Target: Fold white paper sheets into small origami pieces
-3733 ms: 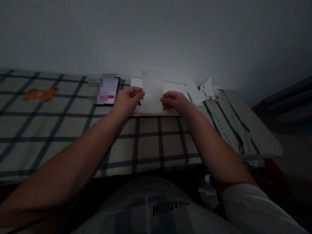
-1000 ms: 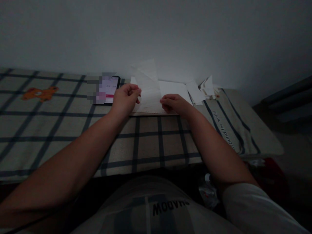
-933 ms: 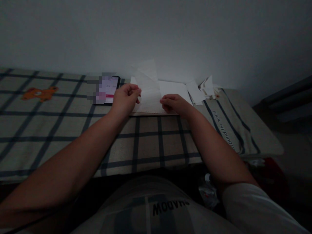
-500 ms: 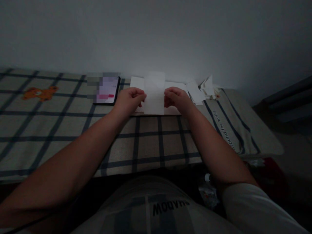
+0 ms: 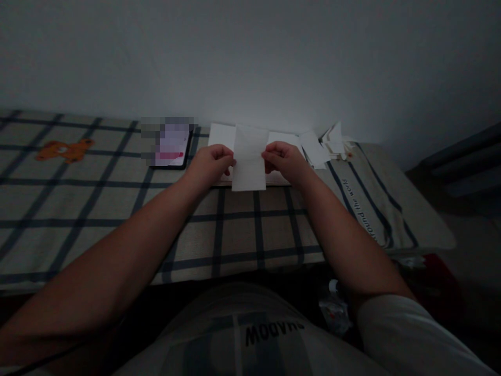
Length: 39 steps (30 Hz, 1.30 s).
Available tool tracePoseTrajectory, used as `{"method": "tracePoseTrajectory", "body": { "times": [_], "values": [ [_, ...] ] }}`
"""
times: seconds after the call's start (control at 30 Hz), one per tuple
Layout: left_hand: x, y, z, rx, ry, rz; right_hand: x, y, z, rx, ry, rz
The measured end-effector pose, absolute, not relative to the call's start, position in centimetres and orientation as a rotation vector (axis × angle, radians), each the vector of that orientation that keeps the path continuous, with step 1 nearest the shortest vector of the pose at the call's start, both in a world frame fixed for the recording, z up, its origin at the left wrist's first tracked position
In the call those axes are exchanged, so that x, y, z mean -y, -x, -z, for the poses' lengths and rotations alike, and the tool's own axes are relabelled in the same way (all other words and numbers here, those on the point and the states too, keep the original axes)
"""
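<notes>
I hold a folded white paper (image 5: 249, 159) upright between both hands, above a checked cloth (image 5: 117, 209). My left hand (image 5: 209, 163) pinches its left edge and my right hand (image 5: 285, 159) pinches its right edge. The paper is a tall narrow rectangle; its lower edge hangs a little below my fingers. Behind it a flat white sheet (image 5: 219, 134) lies on the cloth against the wall.
A lit phone (image 5: 169, 149) lies to the left of my hands. A heap of folded white paper pieces (image 5: 326, 143) sits at the right by the wall. An orange bear print (image 5: 64, 150) marks the cloth far left. The surface's edge drops off at right (image 5: 430, 230).
The paper was tilted with loose flaps a second ago; now it is folded into a neat narrow strip, held upright, and both hands have closed in on its edges.
</notes>
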State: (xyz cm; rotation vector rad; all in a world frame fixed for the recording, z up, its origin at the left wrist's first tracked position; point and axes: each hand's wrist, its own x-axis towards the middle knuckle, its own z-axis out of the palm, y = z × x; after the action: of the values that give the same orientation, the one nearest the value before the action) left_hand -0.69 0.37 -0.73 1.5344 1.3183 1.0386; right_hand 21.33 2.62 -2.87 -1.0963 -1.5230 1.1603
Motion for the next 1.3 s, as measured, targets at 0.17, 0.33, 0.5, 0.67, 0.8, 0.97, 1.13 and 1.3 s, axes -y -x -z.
{"method": "tracePoseTrajectory", "body": {
  "times": [0.17, 0.33, 0.5, 0.67, 0.8, 0.97, 1.13, 1.3],
  "values": [
    [-0.37, 0.60, 0.92, -1.280, -1.516, -1.124, -2.54, -21.37, 2.74, 1.517, 1.090, -1.157],
    [-0.52, 0.69, 0.96, -1.256, -1.531, -1.179, -2.34, -21.20, 2.49, 1.514, 1.120, -1.171],
    [-0.73, 0.63, 0.98, -1.254, -1.512, -1.234, -2.26, -21.14, 2.50, 1.520, 1.120, -1.198],
    [-0.74, 0.52, 0.76, -1.331, -1.550, -1.193, -2.14, -21.04, 2.38, 1.509, 1.151, -1.222],
    [-0.83, 0.69, 0.76, -1.346, -1.595, -1.140, -2.11, -20.93, 2.30, 1.499, 1.103, -1.179],
    [-1.03, 0.85, 1.13, -1.352, -1.624, -1.103, -2.37, -21.15, 2.63, 1.531, 1.135, -1.139],
    [-0.79, 0.67, 0.82, -1.344, -1.583, -1.163, -2.41, -21.28, 2.79, 1.565, 1.116, -1.165],
    [-0.70, 0.67, 0.66, -1.379, -1.623, -1.159, -2.13, -21.03, 2.41, 1.552, 1.084, -1.197]
  ]
}}
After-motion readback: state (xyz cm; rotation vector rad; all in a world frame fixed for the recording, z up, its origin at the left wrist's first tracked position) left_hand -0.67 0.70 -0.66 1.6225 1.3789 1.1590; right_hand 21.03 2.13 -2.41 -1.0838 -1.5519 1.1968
